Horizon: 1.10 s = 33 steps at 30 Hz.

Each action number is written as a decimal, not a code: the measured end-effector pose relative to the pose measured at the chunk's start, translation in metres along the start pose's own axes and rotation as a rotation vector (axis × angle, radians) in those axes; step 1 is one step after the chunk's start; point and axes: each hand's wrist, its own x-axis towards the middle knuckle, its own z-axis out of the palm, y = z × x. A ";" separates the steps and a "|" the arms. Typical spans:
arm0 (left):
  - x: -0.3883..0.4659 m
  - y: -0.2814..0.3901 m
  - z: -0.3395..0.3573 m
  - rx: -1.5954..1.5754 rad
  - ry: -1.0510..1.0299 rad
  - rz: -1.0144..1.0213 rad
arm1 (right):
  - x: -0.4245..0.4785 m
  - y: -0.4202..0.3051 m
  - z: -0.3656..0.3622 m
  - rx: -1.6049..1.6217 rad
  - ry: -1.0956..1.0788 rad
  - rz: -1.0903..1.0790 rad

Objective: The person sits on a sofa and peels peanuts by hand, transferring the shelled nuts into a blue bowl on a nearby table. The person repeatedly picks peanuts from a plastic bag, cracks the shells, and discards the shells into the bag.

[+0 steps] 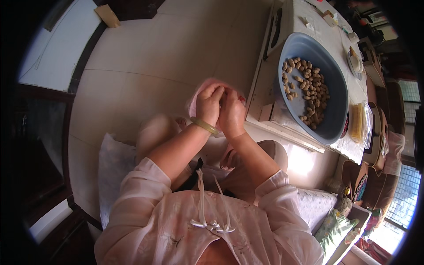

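Note:
My left hand [209,103], with a pale green bangle [204,125] on its wrist, meets my right hand [232,112] in front of my body. Their thumbs and fingers are bent inward and touch at the tips. Whatever lies between them is hidden by the fingers. Below and beyond both hands is a pink container or bag [193,105], mostly covered and blurred. To the right, a large blue-grey plastic basin [338,99] stands on a table and holds many unshelled peanuts [311,87].
The white-covered table [306,25] runs along my right, with a clear plastic pack of yellow sticks [357,122] and a plate [355,66] beyond the basin. A green floral bag [334,228] lies at lower right. Pale floor tiles [132,79] spread ahead, with a dark-framed cabinet [43,132] at left.

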 end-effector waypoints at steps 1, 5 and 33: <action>0.001 0.000 0.000 0.004 0.004 0.009 | 0.001 0.000 0.000 0.004 0.001 0.000; 0.003 -0.004 -0.001 -0.054 -0.009 -0.013 | 0.005 0.001 -0.001 0.111 0.003 0.043; -0.010 0.015 -0.001 -0.332 -0.011 -0.046 | 0.004 -0.017 0.003 0.210 -0.015 0.126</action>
